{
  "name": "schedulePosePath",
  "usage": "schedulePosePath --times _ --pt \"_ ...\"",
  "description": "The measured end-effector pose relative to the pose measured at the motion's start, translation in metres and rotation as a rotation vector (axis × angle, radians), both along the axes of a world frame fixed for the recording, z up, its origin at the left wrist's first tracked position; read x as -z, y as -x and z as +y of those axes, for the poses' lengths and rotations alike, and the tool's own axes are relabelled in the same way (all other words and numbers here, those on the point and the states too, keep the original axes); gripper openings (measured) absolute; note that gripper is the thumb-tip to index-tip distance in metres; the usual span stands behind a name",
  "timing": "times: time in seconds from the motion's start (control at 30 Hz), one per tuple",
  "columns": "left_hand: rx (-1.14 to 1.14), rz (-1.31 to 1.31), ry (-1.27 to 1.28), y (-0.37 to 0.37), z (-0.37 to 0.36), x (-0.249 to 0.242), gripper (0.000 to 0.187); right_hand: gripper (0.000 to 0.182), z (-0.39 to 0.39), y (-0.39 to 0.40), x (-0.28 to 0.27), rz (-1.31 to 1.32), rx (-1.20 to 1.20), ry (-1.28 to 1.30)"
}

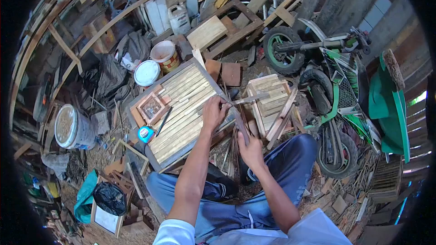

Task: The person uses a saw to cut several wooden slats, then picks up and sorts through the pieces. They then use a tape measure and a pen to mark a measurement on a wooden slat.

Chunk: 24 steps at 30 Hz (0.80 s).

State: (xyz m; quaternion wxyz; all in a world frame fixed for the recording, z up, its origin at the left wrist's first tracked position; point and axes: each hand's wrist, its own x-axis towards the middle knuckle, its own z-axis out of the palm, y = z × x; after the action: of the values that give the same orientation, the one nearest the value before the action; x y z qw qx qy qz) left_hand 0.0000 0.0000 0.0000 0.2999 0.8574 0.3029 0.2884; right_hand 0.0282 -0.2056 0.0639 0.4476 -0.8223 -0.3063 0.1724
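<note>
My right hand (250, 150) is wrapped round the dark handle of what looks like a hammer (240, 124), whose metal head lies across its far end. My left hand (214, 112) is closed at the right edge of the slatted wooden panel (181, 102), close to the tool's head; what its fingers pinch is too small to name. On the panel are a small wooden box of nails (151, 108), a black pencil-like stick (164, 121) and a blue-and-white tape measure (145, 134). A smaller slatted wooden piece (269, 97) stands to the right, with loose strips on it.
Two paint buckets (164, 55) (146, 73) stand behind the panel, and a larger bucket (72, 127) is at the left. A small green motorbike (338, 86) stands at the right. Wood scraps (338, 204) cover the ground. A wooden frame (236, 27) lies at the back.
</note>
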Motion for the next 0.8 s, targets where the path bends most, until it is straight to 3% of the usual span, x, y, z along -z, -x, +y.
schedulePosePath --times 0.07,0.1,0.2,0.4,0.8 --pt "-0.004 -0.032 -0.074 0.004 0.006 -0.004 0.025 0.039 -0.038 0.023 -0.003 -0.035 -0.007 -0.046" --pt "-0.007 -0.121 0.028 -0.027 -0.03 0.009 0.026 0.041 -0.084 0.009 -0.024 -0.081 -0.014 0.089" --pt "-0.005 -0.064 -0.015 -0.004 -0.004 -0.002 0.027 0.043 -0.067 0.038 -0.01 0.041 0.042 0.098" --pt "0.044 -0.08 -0.05 0.0 -0.003 -0.002 0.026 0.042 0.02 -0.002 0.008 -0.075 0.042 0.024" --pt "0.007 -0.076 -0.075 0.002 0.0 0.001 0.028 0.044 -0.056 0.039 0.0 0.04 0.07 0.14"
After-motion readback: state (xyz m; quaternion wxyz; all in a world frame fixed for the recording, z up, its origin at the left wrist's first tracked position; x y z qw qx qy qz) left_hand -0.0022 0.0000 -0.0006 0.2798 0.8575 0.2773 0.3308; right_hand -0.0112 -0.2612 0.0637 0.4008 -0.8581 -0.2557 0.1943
